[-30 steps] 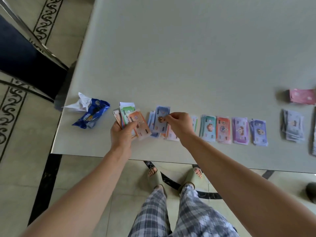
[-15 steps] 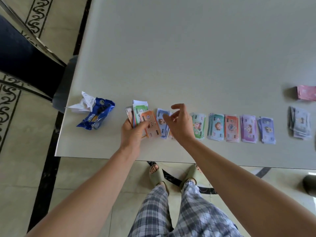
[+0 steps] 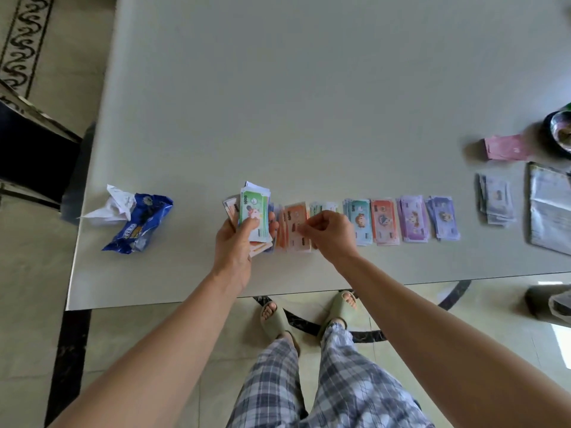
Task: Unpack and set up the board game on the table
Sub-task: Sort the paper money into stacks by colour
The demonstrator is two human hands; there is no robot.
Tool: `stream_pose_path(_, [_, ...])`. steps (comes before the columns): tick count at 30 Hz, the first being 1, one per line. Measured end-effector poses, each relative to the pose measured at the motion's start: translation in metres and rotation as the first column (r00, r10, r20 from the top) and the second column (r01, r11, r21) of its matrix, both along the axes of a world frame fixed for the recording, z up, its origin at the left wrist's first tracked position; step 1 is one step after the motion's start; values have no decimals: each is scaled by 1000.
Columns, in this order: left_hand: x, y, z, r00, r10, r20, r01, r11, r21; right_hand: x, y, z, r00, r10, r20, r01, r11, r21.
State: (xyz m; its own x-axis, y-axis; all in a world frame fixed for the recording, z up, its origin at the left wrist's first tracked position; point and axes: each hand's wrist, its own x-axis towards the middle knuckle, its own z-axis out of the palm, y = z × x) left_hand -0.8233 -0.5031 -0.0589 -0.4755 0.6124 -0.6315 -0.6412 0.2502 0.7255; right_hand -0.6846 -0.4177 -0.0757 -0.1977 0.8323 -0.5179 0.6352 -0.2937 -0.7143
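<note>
Now green note (image 3: 254, 216) tops stack (image 3: 260, 246) clasped in left grip (image 3: 233, 245) | right grip (image 3: 332, 236) pinches orange note (image 3: 293, 223), moved to table (image 3: 309, 103).

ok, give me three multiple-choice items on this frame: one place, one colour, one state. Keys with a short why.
1. Where is the blue snack wrapper? A. on the table, left of the left hand. B. in a drawer. C. on the floor.
2. What colour is the top note of the stack of notes? A. orange. B. purple. C. green.
3. What is the left hand doing? A. lying flat. B. gripping the stack. C. lifting the wrapper.
Key: 1 A, it lies near the table's left edge. 2 C, green face on top. 3 B, fingers curl round it; the right hand pinches an orange note.
</note>
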Motion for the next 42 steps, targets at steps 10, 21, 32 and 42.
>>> stream_pose_path(10, [2,-3,-6,992,-66,-108,60,996,-61,-6,-7,-2,990,34,137,-60,981,185])
stream_pose_path(21, [28,12,-5,976,-214,-33,209,970,-122,17,6,10,981,77,-177,-73,997,33])
stream_pose_path(32, [36,29,-6,981,-159,-114,150,985,-80,43,30,-1,983,14,184,-35,993,109])
stream_pose_path(42, [55,40,-13,975,-192,-116,178,976,-123,38,23,10,971,137,-197,-132,990,40])
